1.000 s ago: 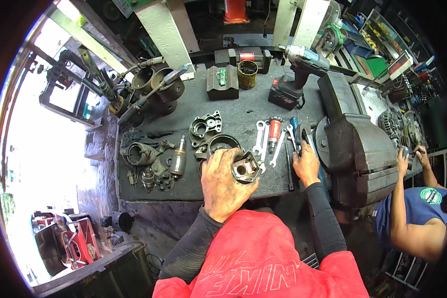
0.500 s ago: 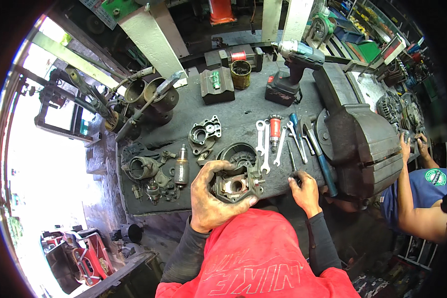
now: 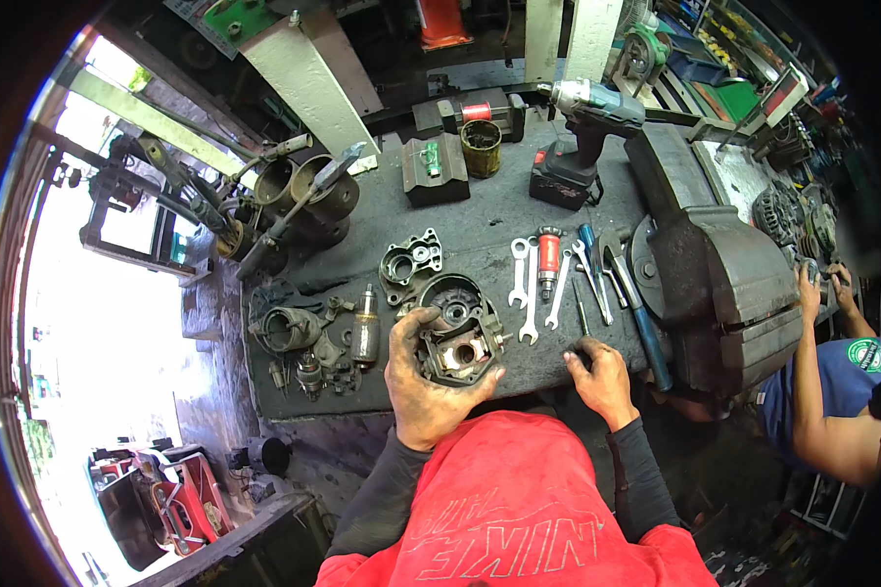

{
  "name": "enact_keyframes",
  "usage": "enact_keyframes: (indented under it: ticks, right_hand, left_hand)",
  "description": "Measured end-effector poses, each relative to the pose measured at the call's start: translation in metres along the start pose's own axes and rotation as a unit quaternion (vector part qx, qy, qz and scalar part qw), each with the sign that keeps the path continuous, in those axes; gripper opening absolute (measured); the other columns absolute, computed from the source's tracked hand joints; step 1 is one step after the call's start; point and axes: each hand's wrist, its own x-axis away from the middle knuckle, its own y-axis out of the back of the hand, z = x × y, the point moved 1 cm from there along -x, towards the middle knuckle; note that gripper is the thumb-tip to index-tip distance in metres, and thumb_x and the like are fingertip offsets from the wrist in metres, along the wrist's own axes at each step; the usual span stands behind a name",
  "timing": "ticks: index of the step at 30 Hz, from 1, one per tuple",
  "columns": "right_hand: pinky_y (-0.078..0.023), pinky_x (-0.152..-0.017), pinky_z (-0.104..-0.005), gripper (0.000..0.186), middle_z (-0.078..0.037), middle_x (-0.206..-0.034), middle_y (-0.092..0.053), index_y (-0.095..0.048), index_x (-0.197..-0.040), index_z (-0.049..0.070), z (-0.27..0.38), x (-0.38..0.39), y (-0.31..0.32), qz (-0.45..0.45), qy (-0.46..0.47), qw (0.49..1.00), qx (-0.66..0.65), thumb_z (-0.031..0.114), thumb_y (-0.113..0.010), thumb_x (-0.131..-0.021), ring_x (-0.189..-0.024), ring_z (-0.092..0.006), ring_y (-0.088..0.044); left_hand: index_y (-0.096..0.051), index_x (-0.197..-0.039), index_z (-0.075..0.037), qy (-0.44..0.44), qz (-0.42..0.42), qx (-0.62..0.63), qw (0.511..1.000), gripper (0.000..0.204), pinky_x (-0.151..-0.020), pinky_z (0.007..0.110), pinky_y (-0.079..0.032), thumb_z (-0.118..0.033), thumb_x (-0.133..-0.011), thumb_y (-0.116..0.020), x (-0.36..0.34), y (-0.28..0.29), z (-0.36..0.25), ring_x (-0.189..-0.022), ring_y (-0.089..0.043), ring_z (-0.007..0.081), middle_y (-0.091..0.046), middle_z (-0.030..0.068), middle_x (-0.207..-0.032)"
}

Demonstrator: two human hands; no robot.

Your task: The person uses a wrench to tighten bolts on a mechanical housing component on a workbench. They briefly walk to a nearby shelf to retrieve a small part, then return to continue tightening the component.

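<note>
My left hand (image 3: 423,396) is wrapped around a dark, roughly six-sided metal motor housing (image 3: 482,370), with its open face turned up. Inside it are copper-coloured parts around a round hole. Just beyond, a round dark housing (image 3: 478,295) overlaps it from this angle, and whether the two touch I cannot tell. My right hand (image 3: 605,380) rests at the bench's front edge, fingers closed over the near end of a thin screwdriver (image 3: 582,308); its handle is hidden. A grey metal end cover (image 3: 411,262) lies behind the housings, and a motor armature (image 3: 365,333) stands to their left.
Wrenches (image 3: 530,303), a red-handled driver (image 3: 549,262) and a blue-handled hammer (image 3: 644,333) lie right of centre. A large vise (image 3: 724,284) stands beyond them. A cordless impact wrench (image 3: 573,157) stands at the back. Dirty motor parts (image 3: 299,338) lie left. At far right, another person's hands (image 3: 811,279) work.
The view has shifted slightly. My left hand has tilted the housing and brought it nearer the round housing behind. My right hand stays by the screwdriver.
</note>
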Motion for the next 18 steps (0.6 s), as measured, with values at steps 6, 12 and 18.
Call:
enact_keyframes:
  ticks: [6, 12, 18]
  right_hand:
    - [-0.055, -0.076, -0.0452, 0.023, -0.025, -0.094, -0.073, -0.073, -0.101, -0.005, 0.012, 0.001, 0.004, 0.014, 0.008, 0.999, -0.034, 0.017, -0.075, -0.093, -0.086, -0.0423, -0.072]
    - [-0.055, -0.072, -0.0397, 0.028, -0.020, -0.093, -0.074, -0.074, -0.108, -0.004, 0.030, 0.001, 0.001, 0.046, 0.006, 0.997, -0.060, 0.018, -0.077, -0.092, -0.079, -0.0319, -0.072]
    - [-0.057, -0.087, -0.0393, 0.079, -0.017, -0.135, -0.062, -0.052, -0.150, 0.008, 0.067, -0.003, -0.042, 0.024, 0.141, 0.986, -0.083, 0.021, -0.088, -0.081, -0.109, -0.0299, -0.068]
  left_hand:
    - [-0.050, -0.137, -0.004, 0.019, -0.115, -0.052, 0.992, 0.093, -0.101, 0.037, -0.053, -0.012, -0.061, -0.104, 0.006, -0.031, 0.028, -0.113, -0.062, 0.0209, -0.060, 0.0107, -0.120]
    - [-0.051, -0.138, -0.001, -0.015, -0.138, -0.107, 0.984, 0.100, -0.104, 0.037, -0.053, -0.022, -0.058, -0.107, 0.015, -0.044, 0.036, -0.116, -0.063, 0.0237, -0.062, 0.0115, -0.125]
    - [-0.048, -0.148, -0.001, 0.053, -0.058, 0.027, 0.997, 0.104, -0.107, 0.039, -0.052, -0.019, -0.063, -0.104, 0.018, -0.020, 0.028, -0.120, -0.064, 0.0246, -0.064, 0.0131, -0.129]
